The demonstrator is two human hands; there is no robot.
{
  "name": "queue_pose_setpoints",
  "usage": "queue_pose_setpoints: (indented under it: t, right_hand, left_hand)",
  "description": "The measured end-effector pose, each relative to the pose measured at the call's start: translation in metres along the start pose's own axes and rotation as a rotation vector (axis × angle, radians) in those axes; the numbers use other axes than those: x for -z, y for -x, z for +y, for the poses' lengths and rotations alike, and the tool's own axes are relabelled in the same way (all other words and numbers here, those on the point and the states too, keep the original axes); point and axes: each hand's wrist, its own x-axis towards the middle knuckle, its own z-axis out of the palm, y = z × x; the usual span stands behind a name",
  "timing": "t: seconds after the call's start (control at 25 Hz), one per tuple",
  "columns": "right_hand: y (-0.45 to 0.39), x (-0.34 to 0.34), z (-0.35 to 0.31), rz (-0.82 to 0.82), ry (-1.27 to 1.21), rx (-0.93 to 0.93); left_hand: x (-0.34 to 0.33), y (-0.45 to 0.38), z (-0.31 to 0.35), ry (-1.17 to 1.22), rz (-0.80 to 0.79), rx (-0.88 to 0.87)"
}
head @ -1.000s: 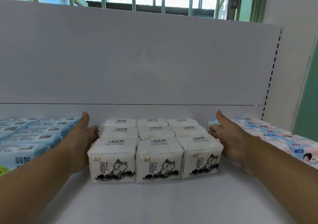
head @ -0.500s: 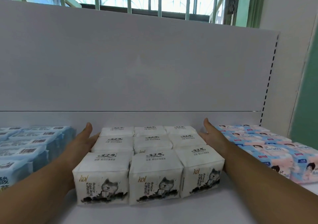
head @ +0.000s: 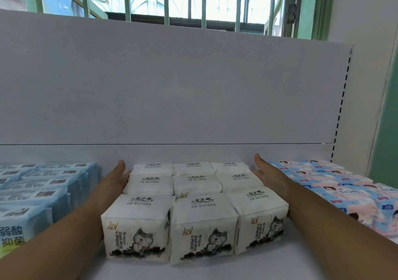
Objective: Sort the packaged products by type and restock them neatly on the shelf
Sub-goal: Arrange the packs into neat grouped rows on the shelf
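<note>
Your left hand (head: 112,182) and right hand (head: 269,175), fingers straight, press the white kol tissue packs (head: 193,204) mid-shelf (head: 193,272); you're apparently squaring the block, so next ease off evenly.

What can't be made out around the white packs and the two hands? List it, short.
Head view only:
- Left hand palm and fingers: hidden against the white packs; only its back shows.
- Right hand fingers: hidden behind the block's right side.
- Blue packs: cut off by the left edge, labels blurred.
- Pink packs: cut off by the right edge.
- Small print on the white packs: too small to read.
</note>
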Motion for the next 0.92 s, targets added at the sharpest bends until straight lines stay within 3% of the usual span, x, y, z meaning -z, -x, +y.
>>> queue_pose_setpoints:
  t: [0.12, 0.28, 0.4, 0.48, 0.56, 0.64, 0.76, 0.92]
  right_hand:
    - [0.017, -0.001, -0.012, -0.098, 0.077, -0.117]
    - [0.037, 0.001, -0.029, -0.082, 0.601, 0.072]
    - [0.048, -0.005, -0.034, -0.192, 0.842, 0.169]
    - [0.050, -0.010, -0.034, -0.191, 0.963, 0.250]
    - [0.060, -0.013, -0.039, -0.197, 0.992, 0.350]
    - [0.075, -0.015, -0.040, -0.311, 1.036, 0.417]
    - [0.087, -0.025, -0.039, -0.453, 1.058, 0.380]
    - [0.076, -0.037, -0.032, -0.287, 1.037, 0.416]
  left_hand:
    - [0.012, 0.007, -0.005, -0.178, -0.034, -0.077]
    - [0.013, 0.024, 0.015, -0.690, -0.121, -0.230]
    - [-0.005, 0.028, 0.029, -1.395, -0.272, -0.249]
    - [-0.020, 0.026, 0.028, -1.675, -0.314, -0.309]
    - [-0.032, 0.033, 0.030, -1.733, -0.274, -0.406]
    - [-0.038, 0.050, 0.025, -1.703, -0.349, -0.430]
    - [-0.038, 0.062, 0.021, -1.805, -0.396, -0.442]
    - [-0.045, 0.051, 0.013, -1.750, -0.299, -0.568]
